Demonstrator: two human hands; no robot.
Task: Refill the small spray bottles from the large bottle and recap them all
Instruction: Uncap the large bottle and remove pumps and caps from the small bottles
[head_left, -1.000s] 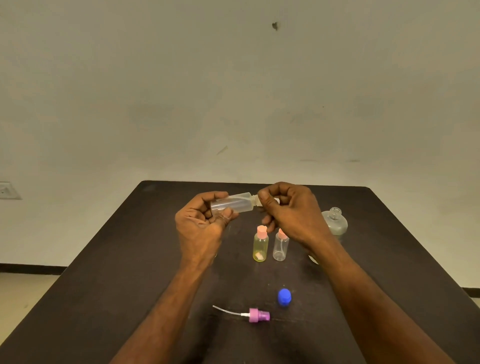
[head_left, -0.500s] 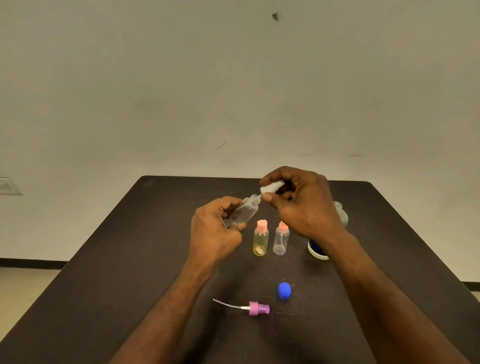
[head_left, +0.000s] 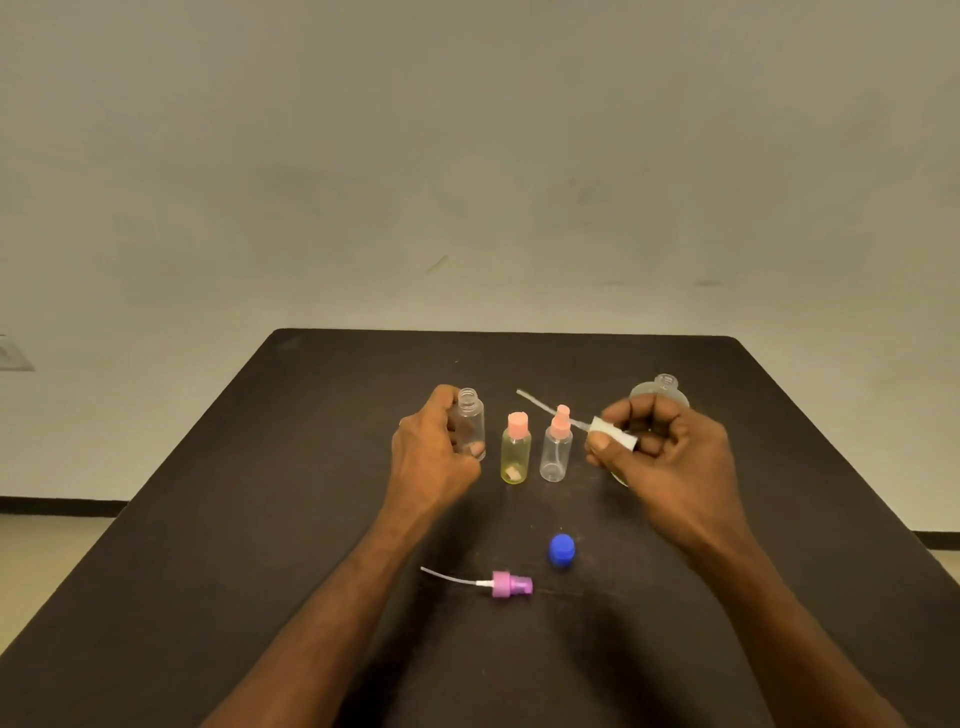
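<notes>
While left hand (head_left: 431, 457) holds the uncapped bottle (head_left: 470, 423) (upright), right hand (head_left: 670, 457) pinches its sprayer (head_left: 613, 434)

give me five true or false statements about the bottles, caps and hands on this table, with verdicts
1. The left hand holds an uncapped clear bottle upright. True.
2. The right hand holds a pink spray head. False: it pinches a white spray head with its tube pointing left.
3. The blue cap sits on the large bottle. False: it lies on the table, and the large bottle has an open neck.
4. The yellowish bottle has a pink cap on. True.
5. A purple spray head lies loose on the table. True.
</notes>
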